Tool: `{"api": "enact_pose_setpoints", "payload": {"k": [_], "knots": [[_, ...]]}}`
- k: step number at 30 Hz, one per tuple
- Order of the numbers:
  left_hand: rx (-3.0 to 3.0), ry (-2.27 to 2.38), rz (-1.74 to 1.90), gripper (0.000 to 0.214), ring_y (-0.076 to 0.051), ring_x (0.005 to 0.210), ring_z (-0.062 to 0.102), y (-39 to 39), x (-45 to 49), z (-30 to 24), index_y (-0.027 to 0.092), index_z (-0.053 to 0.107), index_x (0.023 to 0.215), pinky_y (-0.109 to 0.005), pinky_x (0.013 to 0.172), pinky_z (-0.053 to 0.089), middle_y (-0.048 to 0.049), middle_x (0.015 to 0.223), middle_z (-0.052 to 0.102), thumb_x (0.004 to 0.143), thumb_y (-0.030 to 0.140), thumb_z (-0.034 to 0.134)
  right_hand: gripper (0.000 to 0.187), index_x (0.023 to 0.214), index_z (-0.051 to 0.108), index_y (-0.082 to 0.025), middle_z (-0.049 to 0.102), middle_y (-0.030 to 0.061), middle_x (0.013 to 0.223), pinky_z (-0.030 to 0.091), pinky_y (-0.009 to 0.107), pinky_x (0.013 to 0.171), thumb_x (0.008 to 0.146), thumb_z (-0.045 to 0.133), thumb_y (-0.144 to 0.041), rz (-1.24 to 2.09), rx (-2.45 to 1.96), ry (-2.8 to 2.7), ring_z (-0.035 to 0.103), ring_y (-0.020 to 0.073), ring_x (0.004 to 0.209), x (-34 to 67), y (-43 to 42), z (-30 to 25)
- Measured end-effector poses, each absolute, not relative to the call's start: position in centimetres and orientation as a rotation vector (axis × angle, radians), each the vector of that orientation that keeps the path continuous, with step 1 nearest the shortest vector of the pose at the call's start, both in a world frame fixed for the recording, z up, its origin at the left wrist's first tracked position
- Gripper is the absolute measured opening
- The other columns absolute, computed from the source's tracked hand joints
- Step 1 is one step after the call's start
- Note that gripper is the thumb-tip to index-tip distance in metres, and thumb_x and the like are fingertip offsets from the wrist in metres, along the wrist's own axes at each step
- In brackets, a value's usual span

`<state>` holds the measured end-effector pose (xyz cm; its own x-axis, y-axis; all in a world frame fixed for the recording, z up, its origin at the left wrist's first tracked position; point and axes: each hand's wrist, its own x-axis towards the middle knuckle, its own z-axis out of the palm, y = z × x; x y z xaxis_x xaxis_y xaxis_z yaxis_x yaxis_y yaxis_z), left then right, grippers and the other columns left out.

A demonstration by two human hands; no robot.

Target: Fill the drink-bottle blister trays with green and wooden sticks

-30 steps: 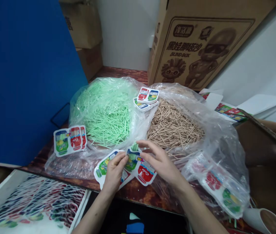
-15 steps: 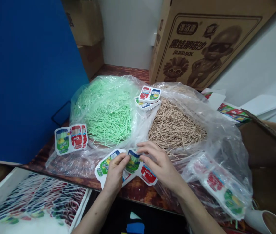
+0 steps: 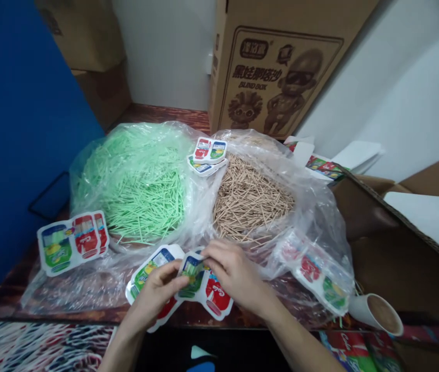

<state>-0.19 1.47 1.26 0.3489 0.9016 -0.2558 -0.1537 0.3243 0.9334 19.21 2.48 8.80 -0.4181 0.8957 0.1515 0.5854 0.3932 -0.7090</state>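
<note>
My left hand (image 3: 156, 294) and my right hand (image 3: 234, 275) meet at the near table edge over a printed plastic packet tray (image 3: 188, 276) with green, blue and red drink pictures. Both hands pinch it: left fingers on its middle pocket, right fingers curled over its top right. Green sticks show inside the middle pocket. Just behind lie an open clear bag of green sticks (image 3: 138, 181) and an open clear bag of tan sticks (image 3: 250, 199).
Another printed tray (image 3: 73, 242) lies at the left, two more (image 3: 207, 154) rest between the bags, and a bagged stack (image 3: 316, 271) sits right. A paper cup (image 3: 376, 312) lies tipped at the right. A blue board (image 3: 14, 129), a printed carton (image 3: 281, 62) and an open brown box (image 3: 401, 243) surround the table.
The view has swung right, so everything sits further left in the frame. My right hand has come down from hovering open onto the tray's top; the left hand keeps its pinch.
</note>
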Motion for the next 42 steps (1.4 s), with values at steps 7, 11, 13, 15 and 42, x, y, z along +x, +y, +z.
{"api": "enact_pose_setpoints", "payload": {"k": [7, 11, 13, 15, 42], "knots": [[1.333, 1.048, 0.569, 0.027, -0.01, 0.053, 0.04, 1.6, 0.6, 1.8, 0.015, 0.061, 0.065, -0.021, 0.051, 0.033, 0.0043, 0.055, 0.049, 0.079, 0.038, 0.065, 0.028, 0.113, 0.058, -0.022, 0.066, 0.0043, 0.105, 0.044, 0.029, 0.083, 0.088, 0.051, -0.01, 0.846, -1.34, -1.877, 0.06, 0.0171, 0.095, 19.8, 0.3, 7.1], [1.41, 1.073, 0.653, 0.023, -0.017, 0.071, 0.054, 1.9, 1.3, 2.3, 0.016, 0.067, 0.074, -0.024, 0.067, 0.043, -0.0005, 0.072, 0.063, 0.082, 0.036, 0.06, 0.02, 0.069, 0.054, -0.019, 0.057, -0.0009, 0.073, 0.039, 0.025, 0.066, 0.089, 0.054, -0.016, 0.744, -1.443, -1.884, 0.053, 0.014, 0.071, 20.6, 0.4, 5.9], [1.396, 1.041, 0.659, 0.019, -0.02, 0.079, 0.056, 1.8, 1.7, 2.4, 0.017, 0.07, 0.083, -0.027, 0.075, 0.044, -0.0018, 0.08, 0.066, 0.081, 0.034, 0.061, 0.028, 0.062, 0.047, -0.019, 0.051, -0.0021, 0.066, 0.035, 0.025, 0.062, 0.088, 0.058, -0.021, 0.645, -1.459, -1.89, 0.048, 0.0134, 0.066, 20.7, 0.5, 5.4], [1.344, 1.027, 0.679, 0.019, -0.021, 0.082, 0.057, 1.4, 2.3, 2.3, 0.018, 0.07, 0.091, -0.027, 0.078, 0.044, -0.0019, 0.085, 0.067, 0.077, 0.031, 0.066, 0.035, 0.058, 0.041, -0.019, 0.046, -0.0029, 0.062, 0.031, 0.026, 0.059, 0.087, 0.06, -0.024, 0.55, -1.468, -1.859, 0.044, 0.0128, 0.062, 20.5, 0.6, 5.1], [0.732, 1.23, 0.957, 0.034, -0.013, 0.059, 0.052, -0.6, 3.7, 1.1, 0.014, 0.068, 0.07, -0.022, 0.058, 0.042, 0.0009, 0.065, 0.062, 0.061, 0.045, 0.079, 0.015, 0.078, 0.063, -0.018, 0.061, 0.0049, 0.083, 0.039, 0.03, 0.075, 0.087, 0.051, -0.02, 0.164, -1.776, -1.9, 0.054, 0.0193, 0.083, 27.9, 9.1, 2.0]]}}
